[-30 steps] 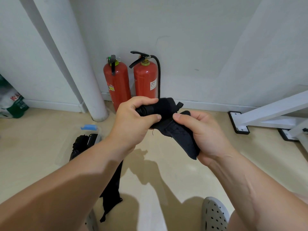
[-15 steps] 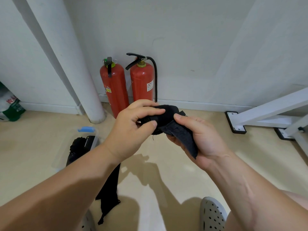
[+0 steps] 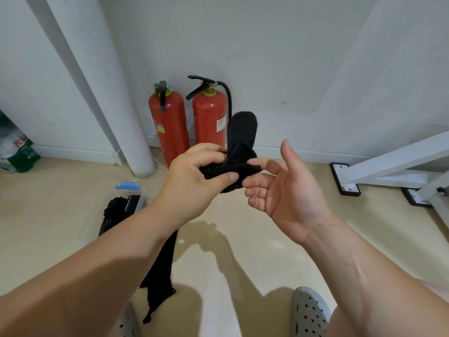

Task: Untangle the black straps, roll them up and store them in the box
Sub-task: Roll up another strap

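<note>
Black strap (image 3: 239,152) pinched in left hand (image 3: 194,183) fingers, loose end upright; right hand (image 3: 289,190) fingers spread, fingertips touching it.

- White label on right fire extinguisher (image 3: 208,117): print too small, I cannot read it.
- Yellow sticker on left fire extinguisher (image 3: 168,122): illegible.
- Green-white bag (image 3: 14,147): red characters, blurred, unreadable.

I'm looking at a bare utility corner indoors: two red fire extinguishers (image 3: 189,122) mid-frame against a white wall (image 3: 279,57), pipe (image 3: 107,83) left, beige floor (image 3: 243,239).
</note>
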